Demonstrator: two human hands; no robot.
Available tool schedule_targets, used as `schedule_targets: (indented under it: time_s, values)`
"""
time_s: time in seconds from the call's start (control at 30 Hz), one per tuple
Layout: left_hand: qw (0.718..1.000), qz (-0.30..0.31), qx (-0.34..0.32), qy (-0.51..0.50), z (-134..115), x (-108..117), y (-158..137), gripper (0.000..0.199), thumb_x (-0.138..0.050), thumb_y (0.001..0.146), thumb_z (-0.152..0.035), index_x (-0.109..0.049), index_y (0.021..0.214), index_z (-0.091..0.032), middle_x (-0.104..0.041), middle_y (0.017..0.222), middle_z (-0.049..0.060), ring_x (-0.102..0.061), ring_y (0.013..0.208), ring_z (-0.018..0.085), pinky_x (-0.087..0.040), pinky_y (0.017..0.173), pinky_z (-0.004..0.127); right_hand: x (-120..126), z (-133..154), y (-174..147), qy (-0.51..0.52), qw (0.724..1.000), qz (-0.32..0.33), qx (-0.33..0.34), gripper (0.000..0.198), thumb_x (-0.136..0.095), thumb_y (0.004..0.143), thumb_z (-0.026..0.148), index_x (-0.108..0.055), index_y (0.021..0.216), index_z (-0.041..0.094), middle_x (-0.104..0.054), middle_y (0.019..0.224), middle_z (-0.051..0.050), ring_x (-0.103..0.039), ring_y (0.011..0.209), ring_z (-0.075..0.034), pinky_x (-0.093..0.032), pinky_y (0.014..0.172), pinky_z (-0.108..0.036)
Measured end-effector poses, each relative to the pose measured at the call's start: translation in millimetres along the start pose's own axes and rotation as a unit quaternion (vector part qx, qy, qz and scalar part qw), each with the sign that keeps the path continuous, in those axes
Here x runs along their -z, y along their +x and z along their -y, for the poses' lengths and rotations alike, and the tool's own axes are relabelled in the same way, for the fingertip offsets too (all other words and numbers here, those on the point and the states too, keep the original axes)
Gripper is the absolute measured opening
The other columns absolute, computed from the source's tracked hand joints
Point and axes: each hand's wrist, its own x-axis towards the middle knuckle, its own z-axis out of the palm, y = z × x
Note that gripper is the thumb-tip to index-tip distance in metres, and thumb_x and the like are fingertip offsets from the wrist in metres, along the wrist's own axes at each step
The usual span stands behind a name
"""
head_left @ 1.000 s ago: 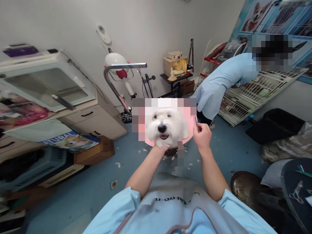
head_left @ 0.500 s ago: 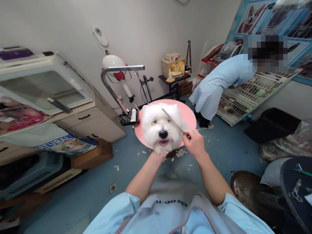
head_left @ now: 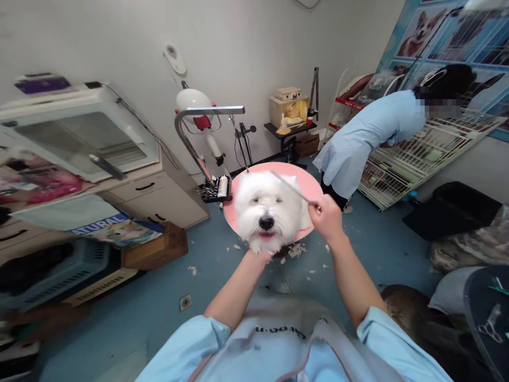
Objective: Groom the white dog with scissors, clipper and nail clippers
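A fluffy white dog (head_left: 267, 199) faces me on a round pink grooming table (head_left: 308, 178), its mouth slightly open. My left hand (head_left: 259, 257) holds the dog's chin from below, with its fingers mostly hidden in the fur. In my right hand (head_left: 326, 216), closed beside the dog's head, is a long thin metal comb (head_left: 292, 187). It slants up and left across the side of the head, blurred, and its teeth do not show.
A metal grooming arm (head_left: 210, 110) rises behind a black tool holder (head_left: 214, 192) at the table's left. Another person (head_left: 368, 127) bends over a white wire cage (head_left: 397, 175). Scissors (head_left: 491, 324) lie on a dark tray at right. Fur clippings (head_left: 296, 249) litter the floor.
My right hand has moved slightly right and up, carrying the comb with it. My left hand stays under the chin. The whole view has shifted a little.
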Motion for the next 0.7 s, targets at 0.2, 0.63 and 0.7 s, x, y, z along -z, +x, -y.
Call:
schedule_targets:
  time_s: [0.2,0.63,0.7]
  values:
    - [0.999,0.001,0.021,-0.035,-5.0,-12.4,-8.8,0.033,-0.047,0.095,-0.041,-0.072,0.104,-0.023,-0.077,0.101,0.003,-0.072,0.094,0.019,-0.061,0.087,0.032,11.4,-3.9,12.9,-0.017,1.000,-0.010,0.022,0.012,-0.055,0.086,0.023,-0.065,0.079,0.022,-0.062,0.077,-0.004,-0.056,0.073,-0.018,-0.045,0.068,-0.031]
    - [0.998,0.033,0.007,-0.051,-9.8,-14.0,-14.9,0.039,-0.054,0.091,-0.055,-0.072,0.102,-0.022,-0.076,0.100,0.006,-0.071,0.102,0.021,-0.057,0.096,0.037,16.3,-0.8,30.2,-0.058,0.987,0.004,0.150,0.012,-0.058,0.088,0.022,-0.068,0.081,0.022,-0.065,0.080,-0.004,-0.058,0.078,-0.018,-0.047,0.072,-0.032]
    - [0.997,0.043,0.026,-0.058,-9.4,-9.5,-13.7,0.031,-0.063,0.087,-0.049,-0.072,0.101,-0.023,-0.076,0.101,0.004,-0.072,0.099,0.019,-0.058,0.094,0.035,18.6,0.4,37.8,-0.104,0.985,-0.025,0.138,0.013,-0.058,0.087,0.020,-0.069,0.080,0.022,-0.064,0.079,-0.005,-0.057,0.079,-0.020,-0.046,0.072,-0.033]
